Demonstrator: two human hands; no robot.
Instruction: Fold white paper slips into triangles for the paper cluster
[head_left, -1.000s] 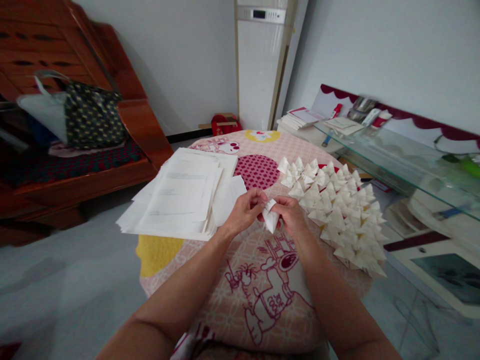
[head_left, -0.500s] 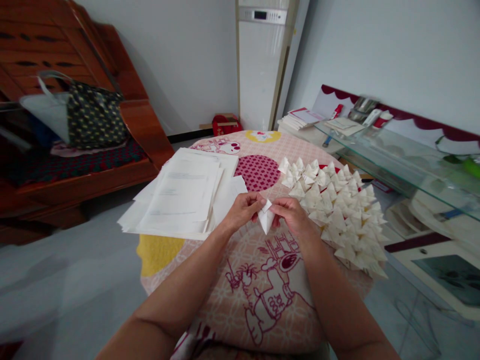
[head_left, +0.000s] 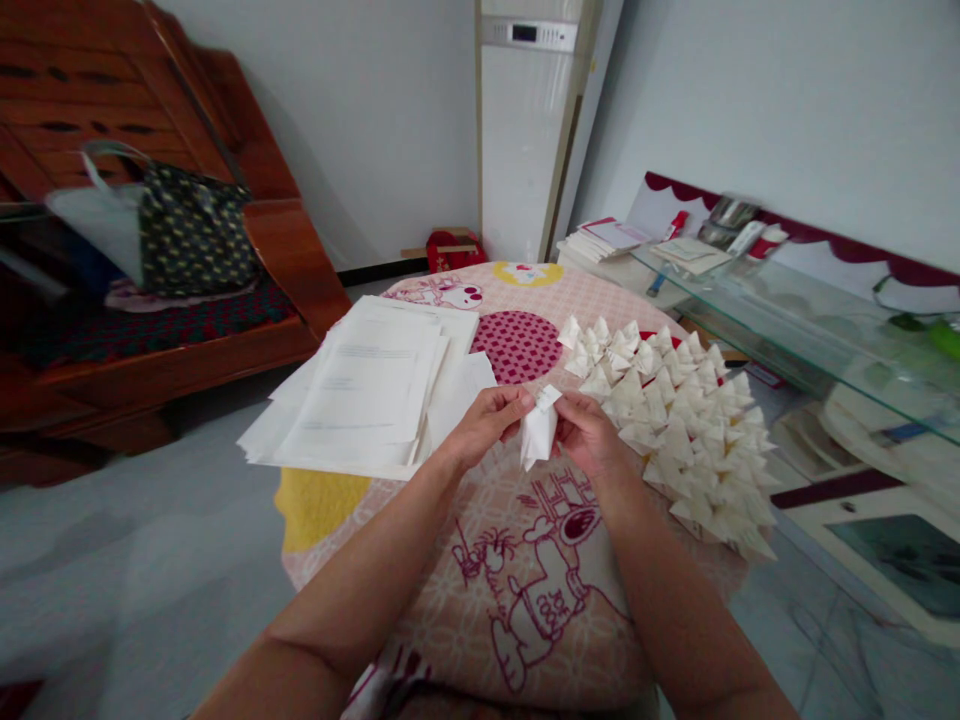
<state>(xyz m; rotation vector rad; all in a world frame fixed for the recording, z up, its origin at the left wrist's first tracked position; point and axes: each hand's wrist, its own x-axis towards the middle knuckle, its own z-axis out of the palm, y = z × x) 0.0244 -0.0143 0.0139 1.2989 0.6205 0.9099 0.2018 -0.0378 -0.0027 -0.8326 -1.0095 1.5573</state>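
Head-worn cam, looking forward and down at the left hand (head_left: 486, 425) and right hand (head_left: 591, 432), pretty near. It's wide enough to get the table (head_left: 442, 600) plus the wooden bench (head_left: 289, 240) and glass shelf (head_left: 795, 330) either side.

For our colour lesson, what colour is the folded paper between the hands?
White; the folded paper shows best in the head view.
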